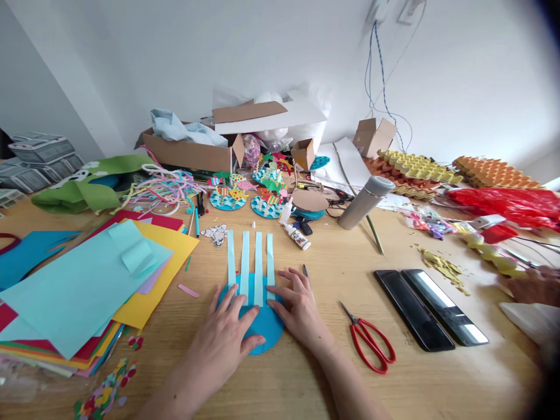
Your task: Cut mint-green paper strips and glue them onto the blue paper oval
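Observation:
A round blue paper disc [265,329] lies on the table in front of me. Several light-blue paper strips [245,256] stand side by side across its upper half, their far ends reaching past its edge. My left hand [225,326] rests spread on the disc's left side, fingertips touching the lower ends of the left strips. On the other side, my right hand [297,300] is spread too, with fingertips at the rightmost strip. Beyond the strips lie a white glue bottle [297,236] and a small white cap [253,224]. Part of the disc is hidden under my hands.
Red-handled scissors [371,344] and two black phones [413,309] lie to the right. Stacked coloured paper [83,286] fills the left. A grey thermos [365,201] and finished-looking paper discs [227,199] stand behind. Another person's hand [531,286] is at the far right.

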A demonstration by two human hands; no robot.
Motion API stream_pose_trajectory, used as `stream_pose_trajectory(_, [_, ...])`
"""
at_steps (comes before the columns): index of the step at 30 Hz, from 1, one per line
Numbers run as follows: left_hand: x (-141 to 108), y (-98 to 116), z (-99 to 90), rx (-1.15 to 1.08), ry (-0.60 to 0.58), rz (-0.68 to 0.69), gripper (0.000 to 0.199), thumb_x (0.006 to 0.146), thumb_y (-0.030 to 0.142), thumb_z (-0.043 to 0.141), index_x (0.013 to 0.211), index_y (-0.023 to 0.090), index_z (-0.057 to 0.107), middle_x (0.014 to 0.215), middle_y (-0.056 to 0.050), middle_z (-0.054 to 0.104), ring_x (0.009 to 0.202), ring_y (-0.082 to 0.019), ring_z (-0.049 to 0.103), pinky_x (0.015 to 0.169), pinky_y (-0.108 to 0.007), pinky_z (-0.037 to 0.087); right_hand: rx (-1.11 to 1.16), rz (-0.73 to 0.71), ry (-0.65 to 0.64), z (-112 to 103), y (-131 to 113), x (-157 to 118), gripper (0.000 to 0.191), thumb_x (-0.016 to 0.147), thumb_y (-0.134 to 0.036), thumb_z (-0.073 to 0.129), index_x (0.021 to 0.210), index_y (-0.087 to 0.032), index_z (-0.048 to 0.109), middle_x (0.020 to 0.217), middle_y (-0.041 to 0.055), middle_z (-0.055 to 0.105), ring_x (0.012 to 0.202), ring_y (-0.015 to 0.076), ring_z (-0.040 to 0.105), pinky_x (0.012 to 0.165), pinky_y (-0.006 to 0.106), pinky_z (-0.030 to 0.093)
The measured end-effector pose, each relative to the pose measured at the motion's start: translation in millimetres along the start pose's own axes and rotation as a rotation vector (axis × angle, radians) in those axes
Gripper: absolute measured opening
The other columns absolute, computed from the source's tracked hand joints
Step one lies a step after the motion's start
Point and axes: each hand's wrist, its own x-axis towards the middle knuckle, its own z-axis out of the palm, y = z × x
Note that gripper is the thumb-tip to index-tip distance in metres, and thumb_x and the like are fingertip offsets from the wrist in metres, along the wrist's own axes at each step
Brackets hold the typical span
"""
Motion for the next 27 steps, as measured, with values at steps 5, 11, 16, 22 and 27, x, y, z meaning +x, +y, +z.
stream_pose_trajectory(5, [0,0,0.9,0.003,-0.001,-0.010,0.042,0.087,0.053,0.054,0.118,0.026,0.064,0.116,-0.011,0.062,0.126,-0.037,0.045,0.104,-0.065,0.031,0.028,-0.006,0.032,0,1,0,0.023,0.085,-0.027,0.064,0.106,-0.027,0.073,0.126,0.0097,0.054,0.126,0.0316,0.037,0.103,0.053,0.040])
stream_pose_trajectory(11, [2,1,-1.8,-0.051,-0.036,-0.060,0.041,0.088,0.055,0.051,0.118,0.031,0.064,0.118,-0.008,0.063,0.129,-0.036,0.044,0.107,-0.064,0.029,0.015,-0.075,0.131,-1,-5,2,0.030,0.091,-0.017,0.050,0.112,-0.027,0.070,0.126,0.0101,0.053,0.127,0.0292,0.036,0.102,0.052,0.041])
stream_pose_trajectory(16, [2,0,-4.0,-0.069,-0.043,-0.068,0.042,0.088,0.055,0.051,0.119,0.031,0.063,0.119,-0.009,0.062,0.129,-0.035,0.044,0.107,-0.064,0.030,-0.087,-0.191,0.014,6,-22,6,0.047,0.088,-0.006,0.043,0.121,-0.031,0.065,0.133,0.0092,0.050,0.132,0.0327,0.031,0.103,0.062,0.033])
stream_pose_trajectory(22, [3,-1,-2.8,-0.067,0.004,-0.048,0.042,0.085,0.054,0.056,0.119,0.030,0.062,0.115,-0.007,0.064,0.127,-0.035,0.046,0.107,-0.063,0.031,-0.135,-0.215,-0.078,13,-29,10,0.049,0.091,-0.009,0.045,0.129,-0.036,0.058,0.137,0.0041,0.053,0.136,0.0340,0.026,0.107,0.065,0.022])
stream_pose_trajectory(27, [4,-3,-3.7,-0.088,0.053,-0.031,0.037,0.085,0.051,0.059,0.106,0.021,0.064,0.111,-0.008,0.067,0.123,-0.034,0.049,0.107,-0.061,0.032,-0.150,-0.215,-0.185,15,-29,12,0.041,0.094,-0.016,0.047,0.128,-0.035,0.059,0.133,0.0018,0.060,0.136,0.0318,0.029,0.110,0.063,0.017])
